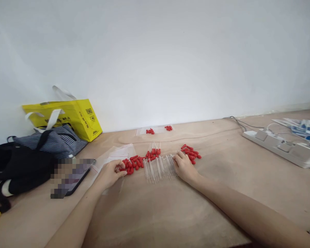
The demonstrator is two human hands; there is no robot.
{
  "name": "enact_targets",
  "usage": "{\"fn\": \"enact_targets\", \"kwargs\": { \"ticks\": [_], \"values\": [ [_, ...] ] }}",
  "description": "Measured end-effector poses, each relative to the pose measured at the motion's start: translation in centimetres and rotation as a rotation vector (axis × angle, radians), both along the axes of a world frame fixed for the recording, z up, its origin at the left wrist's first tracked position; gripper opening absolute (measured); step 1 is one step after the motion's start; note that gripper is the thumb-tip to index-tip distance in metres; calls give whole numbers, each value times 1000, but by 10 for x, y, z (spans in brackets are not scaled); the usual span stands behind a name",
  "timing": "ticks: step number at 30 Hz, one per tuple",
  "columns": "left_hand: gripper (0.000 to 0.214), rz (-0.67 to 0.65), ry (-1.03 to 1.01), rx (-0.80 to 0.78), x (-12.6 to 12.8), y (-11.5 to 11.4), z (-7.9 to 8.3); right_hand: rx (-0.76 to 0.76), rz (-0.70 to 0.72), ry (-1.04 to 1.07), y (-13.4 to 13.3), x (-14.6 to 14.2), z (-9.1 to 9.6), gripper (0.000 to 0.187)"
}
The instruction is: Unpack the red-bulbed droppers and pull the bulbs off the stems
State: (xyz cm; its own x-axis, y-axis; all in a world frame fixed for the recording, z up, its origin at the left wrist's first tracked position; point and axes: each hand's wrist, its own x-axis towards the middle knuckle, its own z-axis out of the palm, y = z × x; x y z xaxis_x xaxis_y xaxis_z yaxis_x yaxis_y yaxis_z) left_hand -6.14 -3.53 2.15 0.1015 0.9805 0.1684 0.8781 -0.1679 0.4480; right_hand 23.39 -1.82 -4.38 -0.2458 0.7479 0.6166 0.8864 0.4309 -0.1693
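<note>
At the left pile of red rubber dropper bulbs (136, 162), my left hand (113, 172) has its thumb and fingers curled round a bulb at the pile's edge. A row of thin clear dropper tubes (157, 168) lies side by side on the table between my hands. My right hand (184, 166) rests at the right end of this row, its fingers bent and closed on a tube; the fingertips are partly hidden. Beyond that hand lies another pile of red bulbs (191, 152). Several tubes with bulbs fitted (153, 151) lie behind the row.
Clear plastic bags (121, 153) lie left of the bulbs, beside a phone (79, 177). Farther left are a yellow bag (85, 120), a striped bag (59, 141) and a black bag (23, 165). A bagged set of droppers (158, 130) lies near the wall. A power strip (281, 148) stands right.
</note>
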Motion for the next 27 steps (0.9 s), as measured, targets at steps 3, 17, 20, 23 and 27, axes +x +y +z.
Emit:
{"fn": "enact_targets", "kwargs": {
  "ticks": [3, 17, 20, 23, 27],
  "values": [
    [15, 14, 2, 10, -4, 1, 1, -12, 26, 6, -3, -2, 1, 18],
    [24, -47, 193, 238, 52, 23, 5, -32, 10, 207, -7, 18, 15, 22],
    [26, -70, 344, 257, 89, 37, 7, -27, -31, 255, -2, 31, 15, 24],
    [30, -37, 388, 253, 119, 53, 5, -25, -82, 246, -1, 37, 16, 24],
    [32, 28, 429, 225, 139, 69, 0, 0, -125, 198, -2, 37, 18, 22]
  ]
}}
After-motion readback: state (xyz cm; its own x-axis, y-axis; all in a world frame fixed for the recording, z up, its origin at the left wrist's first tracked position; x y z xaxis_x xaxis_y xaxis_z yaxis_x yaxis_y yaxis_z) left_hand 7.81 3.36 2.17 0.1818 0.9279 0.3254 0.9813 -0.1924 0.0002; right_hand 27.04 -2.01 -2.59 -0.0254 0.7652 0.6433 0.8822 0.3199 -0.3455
